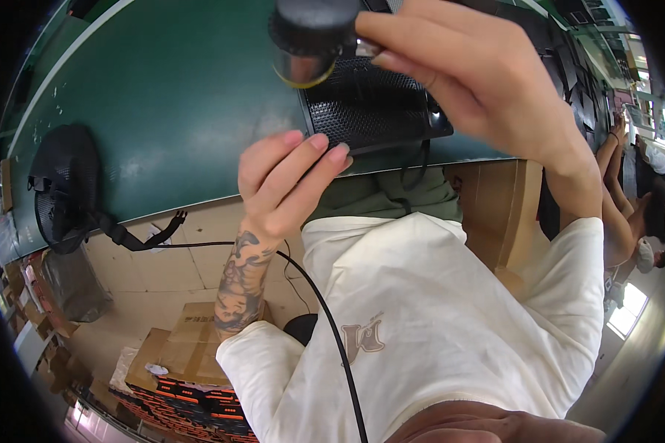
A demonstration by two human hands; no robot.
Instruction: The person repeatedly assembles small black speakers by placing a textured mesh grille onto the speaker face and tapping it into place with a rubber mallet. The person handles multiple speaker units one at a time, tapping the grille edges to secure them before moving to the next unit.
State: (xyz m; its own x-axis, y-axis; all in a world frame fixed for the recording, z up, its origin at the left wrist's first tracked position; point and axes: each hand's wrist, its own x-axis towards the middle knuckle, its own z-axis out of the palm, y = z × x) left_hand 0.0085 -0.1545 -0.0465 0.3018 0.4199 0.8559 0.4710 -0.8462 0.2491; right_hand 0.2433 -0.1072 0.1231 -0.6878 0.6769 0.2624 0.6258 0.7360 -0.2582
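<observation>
My right hand [480,81] is at the top centre, thumb and fingers pinched at the side of a round black-topped thing [314,33]. Its lower part looks clear with a yellow rim, and I cannot make out its kind. Beneath it a black rectangular case-like piece [369,111] with a textured mesh surface lies on the green table [177,111], along the near edge. My left hand [284,177] has its fingers stretched out, the tips beside the near left corner of the black piece. The left thumb is hidden.
A black mesh bag with straps [66,184] sits at the table's left end, a buckle strap hanging over. A black cable [325,303] runs across my shirt. Cardboard boxes [192,343] are stacked at the lower left. More black pieces and other people [643,199] are at the right.
</observation>
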